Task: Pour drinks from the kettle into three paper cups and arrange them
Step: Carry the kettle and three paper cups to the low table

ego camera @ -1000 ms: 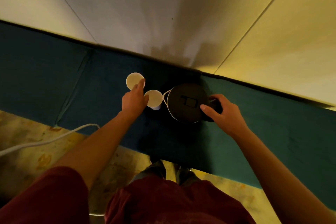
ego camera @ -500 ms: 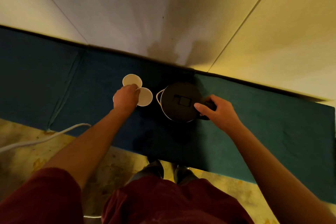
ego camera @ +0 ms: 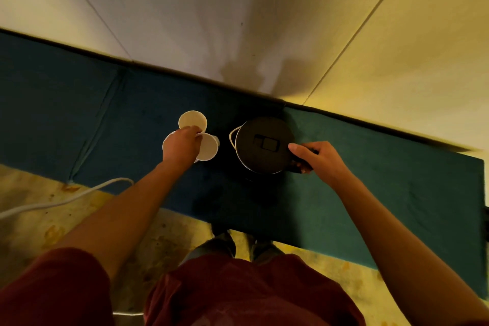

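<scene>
**Left hand closes in on the cups**

Left hand [ego camera: 180,146] fingers, earlier touching one rim, now curl over three clustered white paper cups [ego camera: 192,121] (grip unclear). Right hand [ego camera: 321,160] wraps the round black kettle [ego camera: 262,144] handle on the teal bench [ego camera: 370,167]. No legible writing.

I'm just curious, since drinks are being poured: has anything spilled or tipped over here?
Nothing stands out. The three cups stand upright in a tight cluster under the left hand, the kettle sits level, lid shut, and no puddle shows on the dim table.
</scene>
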The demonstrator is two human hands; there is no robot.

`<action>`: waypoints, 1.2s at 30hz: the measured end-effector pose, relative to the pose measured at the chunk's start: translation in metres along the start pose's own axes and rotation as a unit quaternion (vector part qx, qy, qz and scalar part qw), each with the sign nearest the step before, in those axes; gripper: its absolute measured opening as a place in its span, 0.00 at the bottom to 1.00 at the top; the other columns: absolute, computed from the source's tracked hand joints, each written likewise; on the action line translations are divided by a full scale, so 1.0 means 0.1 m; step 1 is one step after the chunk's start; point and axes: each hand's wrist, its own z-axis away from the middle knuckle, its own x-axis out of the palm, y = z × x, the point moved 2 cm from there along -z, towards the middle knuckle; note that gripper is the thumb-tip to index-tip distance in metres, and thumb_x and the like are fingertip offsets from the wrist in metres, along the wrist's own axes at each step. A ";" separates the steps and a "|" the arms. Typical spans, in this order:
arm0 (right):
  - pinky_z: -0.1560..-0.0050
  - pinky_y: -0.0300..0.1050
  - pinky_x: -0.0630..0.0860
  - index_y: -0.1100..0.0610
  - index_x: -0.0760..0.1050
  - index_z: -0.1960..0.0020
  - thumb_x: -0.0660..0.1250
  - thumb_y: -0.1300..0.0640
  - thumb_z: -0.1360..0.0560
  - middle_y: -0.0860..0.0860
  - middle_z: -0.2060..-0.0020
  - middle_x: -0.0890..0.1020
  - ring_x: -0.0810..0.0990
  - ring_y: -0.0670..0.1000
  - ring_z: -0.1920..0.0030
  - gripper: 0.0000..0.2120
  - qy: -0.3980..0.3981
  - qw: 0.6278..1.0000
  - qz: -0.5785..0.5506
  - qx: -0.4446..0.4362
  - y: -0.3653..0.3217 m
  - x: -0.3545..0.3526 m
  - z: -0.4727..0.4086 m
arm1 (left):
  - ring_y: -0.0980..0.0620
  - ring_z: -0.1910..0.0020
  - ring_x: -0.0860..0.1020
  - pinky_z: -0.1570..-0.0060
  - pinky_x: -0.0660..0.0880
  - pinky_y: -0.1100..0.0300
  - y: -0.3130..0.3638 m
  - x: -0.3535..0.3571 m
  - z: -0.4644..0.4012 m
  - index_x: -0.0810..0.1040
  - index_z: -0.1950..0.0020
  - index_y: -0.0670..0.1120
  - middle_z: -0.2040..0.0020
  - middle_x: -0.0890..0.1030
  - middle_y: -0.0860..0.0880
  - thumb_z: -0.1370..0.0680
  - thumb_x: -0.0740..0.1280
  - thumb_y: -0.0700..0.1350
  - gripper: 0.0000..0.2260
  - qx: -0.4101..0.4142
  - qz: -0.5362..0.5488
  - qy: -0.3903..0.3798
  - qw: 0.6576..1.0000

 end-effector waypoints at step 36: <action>0.73 0.40 0.67 0.66 0.73 0.65 0.72 0.36 0.31 0.54 0.74 0.72 0.70 0.49 0.73 0.31 -0.384 0.897 0.044 -0.216 -1.17 1.95 2.12 | 0.38 0.54 0.84 0.56 0.82 0.47 -0.50 0.04 5.28 0.83 0.44 0.46 0.49 0.86 0.41 0.22 0.68 0.47 0.10 -0.459 0.112 0.317 0.822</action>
